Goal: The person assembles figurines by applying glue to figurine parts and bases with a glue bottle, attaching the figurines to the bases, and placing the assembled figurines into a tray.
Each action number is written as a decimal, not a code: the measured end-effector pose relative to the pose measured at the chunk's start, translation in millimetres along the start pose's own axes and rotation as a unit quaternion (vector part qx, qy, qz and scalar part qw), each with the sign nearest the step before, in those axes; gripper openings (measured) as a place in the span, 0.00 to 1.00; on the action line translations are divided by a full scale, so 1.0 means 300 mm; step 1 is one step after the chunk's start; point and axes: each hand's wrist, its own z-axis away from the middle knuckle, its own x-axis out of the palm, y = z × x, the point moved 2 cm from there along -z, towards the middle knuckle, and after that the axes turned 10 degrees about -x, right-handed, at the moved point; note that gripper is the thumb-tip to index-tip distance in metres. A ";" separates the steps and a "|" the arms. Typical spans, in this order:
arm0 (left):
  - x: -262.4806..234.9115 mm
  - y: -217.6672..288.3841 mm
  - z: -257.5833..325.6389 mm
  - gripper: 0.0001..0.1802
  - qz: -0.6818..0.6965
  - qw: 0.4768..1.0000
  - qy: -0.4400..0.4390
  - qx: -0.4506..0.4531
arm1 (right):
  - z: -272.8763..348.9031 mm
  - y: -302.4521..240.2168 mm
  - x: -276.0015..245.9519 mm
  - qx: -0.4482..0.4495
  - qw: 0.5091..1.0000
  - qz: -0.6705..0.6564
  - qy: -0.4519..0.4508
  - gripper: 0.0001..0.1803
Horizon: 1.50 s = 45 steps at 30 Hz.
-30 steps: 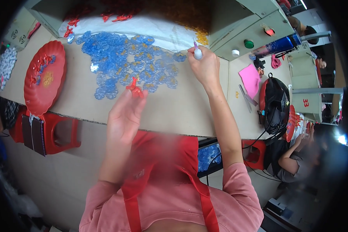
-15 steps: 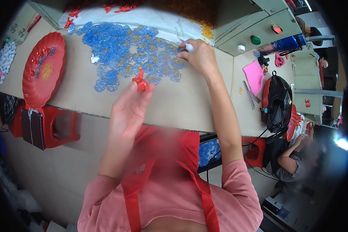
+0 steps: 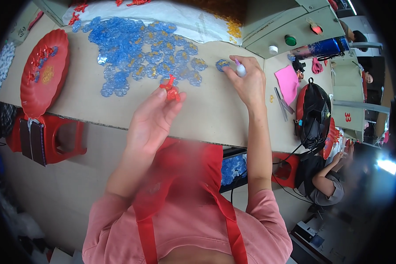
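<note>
My left hand [image 3: 153,115] is closed around a small red plastic figure [image 3: 171,90], pinched at the fingertips above the table's near side. In my right hand [image 3: 249,83] is a small white bottle with a purple tip [image 3: 240,69], held between the fingers. By that hand's thumb and fingertips lies a single clear blue flower-shaped piece [image 3: 221,65], apart from the others. A wide spread of clear blue flower-shaped pieces [image 3: 119,44] covers the table beyond my left hand, and several of them have yellow centres.
At the left, a red scalloped tray [image 3: 57,83] carries small red and blue pieces. White sheeting [image 3: 189,26] runs along the back. Pink cloth [image 3: 287,83], tweezers [image 3: 280,104] and a black bag [image 3: 317,112] lie at the right. Another person [image 3: 328,185] sits further right.
My right hand has moved right with the bottle, and a blue piece now lies beside it, away from the spread. My left hand still holds the red figure, slightly further right.
</note>
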 end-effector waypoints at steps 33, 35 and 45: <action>0.102 -0.120 0.042 0.16 -0.184 0.982 0.017 0.041 | 0.291 -0.153 0.030 0.031 0.663 -0.746 0.045 0.08; 0.102 -0.126 0.041 0.16 -0.187 0.982 0.006 0.039 | 0.292 -0.146 0.022 0.023 0.698 -0.714 0.041 0.08; 0.102 -0.124 0.038 0.16 -0.191 0.981 -0.002 0.043 | 0.295 -0.180 -0.020 0.056 0.751 -0.655 0.069 0.11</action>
